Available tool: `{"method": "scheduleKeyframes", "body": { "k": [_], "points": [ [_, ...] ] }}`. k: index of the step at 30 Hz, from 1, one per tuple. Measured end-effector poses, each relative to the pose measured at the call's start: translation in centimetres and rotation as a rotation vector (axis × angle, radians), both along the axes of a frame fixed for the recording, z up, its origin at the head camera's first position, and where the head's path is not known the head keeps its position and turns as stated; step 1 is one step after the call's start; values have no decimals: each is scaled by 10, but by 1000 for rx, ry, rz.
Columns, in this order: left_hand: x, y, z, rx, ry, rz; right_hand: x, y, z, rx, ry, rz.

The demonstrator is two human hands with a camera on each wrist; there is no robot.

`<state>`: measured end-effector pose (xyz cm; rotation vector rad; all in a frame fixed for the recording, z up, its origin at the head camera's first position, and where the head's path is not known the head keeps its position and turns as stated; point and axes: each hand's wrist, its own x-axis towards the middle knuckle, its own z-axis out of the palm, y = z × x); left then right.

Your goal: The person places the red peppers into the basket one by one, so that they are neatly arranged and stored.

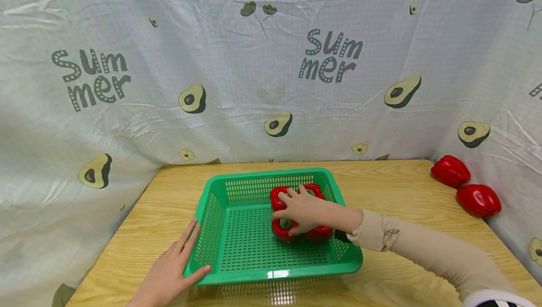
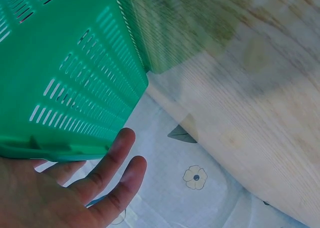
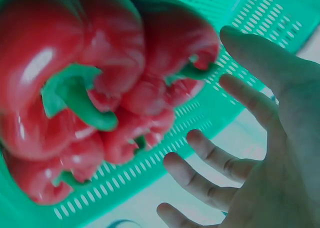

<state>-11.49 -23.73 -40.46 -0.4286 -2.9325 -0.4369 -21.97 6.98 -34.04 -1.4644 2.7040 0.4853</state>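
Observation:
A green plastic basket [image 1: 267, 173] with slotted walls sits on the wooden table. Several red bell peppers with green stems stand grouped in its right half, among them a front-left pepper [image 1: 280, 232] and a back-left pepper [image 1: 277, 198]. Over this group is my right hand [image 1: 306, 209], its fingers spread. In the right wrist view those fingers appear apart from the nearest pepper [image 3: 175, 38], with nothing held. My left hand [image 1: 171, 267] rests against the basket's left rim, fingers extended along the outside and thumb at the front-left corner.
Two more red bell peppers, a farther one [image 1: 450, 171] and a nearer one [image 1: 478, 200], lie at the table's right edge. A white curtain [image 1: 237, 62] printed with avocados hangs behind and along both sides of the table [image 1: 381, 184].

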Motion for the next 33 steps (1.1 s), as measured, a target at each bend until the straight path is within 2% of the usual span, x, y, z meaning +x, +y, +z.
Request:
{"method": "scheduleKeyframes", "body": {
  "k": [7,15,20,27,33],
  "points": [
    [-1,0,-2,7,8,-4,11,27,17,-90,15,10],
    [-1,0,-1,12,15,-13,17,65,20,-223,24,22],
    [-1,0,-2,10,12,-10,15,97,10,-301,93,25],
    [-1,-1,-4,20,24,-17,4,151,-17,-500,244,43],
    [-1,0,-3,20,20,-16,-12,202,-40,-609,349,-58]
  ]
}}
